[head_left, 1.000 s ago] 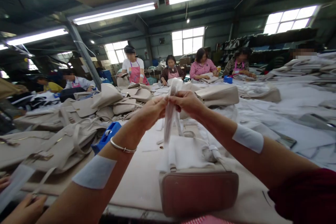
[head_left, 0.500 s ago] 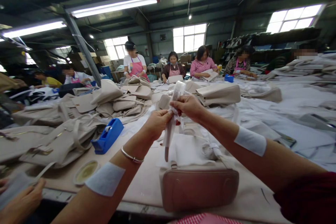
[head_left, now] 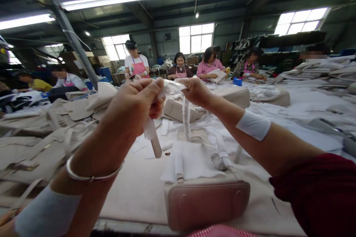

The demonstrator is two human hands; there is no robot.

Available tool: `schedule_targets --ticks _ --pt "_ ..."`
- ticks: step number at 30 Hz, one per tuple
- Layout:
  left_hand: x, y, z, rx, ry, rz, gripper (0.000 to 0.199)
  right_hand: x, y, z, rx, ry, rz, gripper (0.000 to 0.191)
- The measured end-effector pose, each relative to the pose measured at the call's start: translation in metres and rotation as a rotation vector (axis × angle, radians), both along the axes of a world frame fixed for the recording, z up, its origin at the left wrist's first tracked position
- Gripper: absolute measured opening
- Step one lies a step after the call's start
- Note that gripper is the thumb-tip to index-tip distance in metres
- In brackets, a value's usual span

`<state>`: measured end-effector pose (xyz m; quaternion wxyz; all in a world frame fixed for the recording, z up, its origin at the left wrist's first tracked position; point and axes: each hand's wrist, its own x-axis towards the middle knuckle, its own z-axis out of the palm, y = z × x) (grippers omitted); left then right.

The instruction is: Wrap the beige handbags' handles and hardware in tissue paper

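My left hand (head_left: 140, 102) is closed around a beige bag strap (head_left: 156, 147) wrapped in thin, whitish see-through plastic (head_left: 172, 86). The strap's bare rounded end hangs below that hand. My right hand (head_left: 197, 90) pinches the wrap's other side, so a piece stretches taut between both fists. Whether strap lies inside the stretched piece, I cannot tell. Below the hands, a beige handbag (head_left: 208, 205) lies at the table edge with its base facing me. White paper (head_left: 194, 159) covers its upper side, and one of its straps is wrapped in white.
Beige bags (head_left: 36, 152) are heaped at the left. White sheets (head_left: 300, 118) and stacked bag pieces (head_left: 325, 74) spread over the right side. Another bag (head_left: 180, 110) lies just behind my hands. Several co-workers sit or stand across the table (head_left: 136, 196).
My hands have risen and drawn apart, stretching the plastic between them. My left hand came closer to the camera. The blue tape dispenser is no longer visible.
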<state>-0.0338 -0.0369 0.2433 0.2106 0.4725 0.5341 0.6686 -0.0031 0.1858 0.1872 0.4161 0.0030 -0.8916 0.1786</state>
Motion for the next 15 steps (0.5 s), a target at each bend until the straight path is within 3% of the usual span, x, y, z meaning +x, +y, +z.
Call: schedule_targets --ticks 3,6,11,15 --pt "0.002 -0.01 0.028 0.2 0.043 0.033 0.033 -0.024 0.029 -0.027 -0.249 -0.074 0.049 0.025" --pt "-0.006 -0.01 0.04 0.29 -0.002 0.009 0.034 -0.034 0.042 -0.074 -0.377 -0.329 -0.042 0.026" --pt "-0.027 -0.003 0.045 0.375 -0.225 0.002 0.034 -0.019 0.041 -0.156 -0.355 -0.66 -0.147 0.02" --pt "-0.042 -0.001 0.05 0.399 -0.268 0.069 0.036 -0.011 0.034 -0.198 -0.309 -0.919 -0.21 0.024"
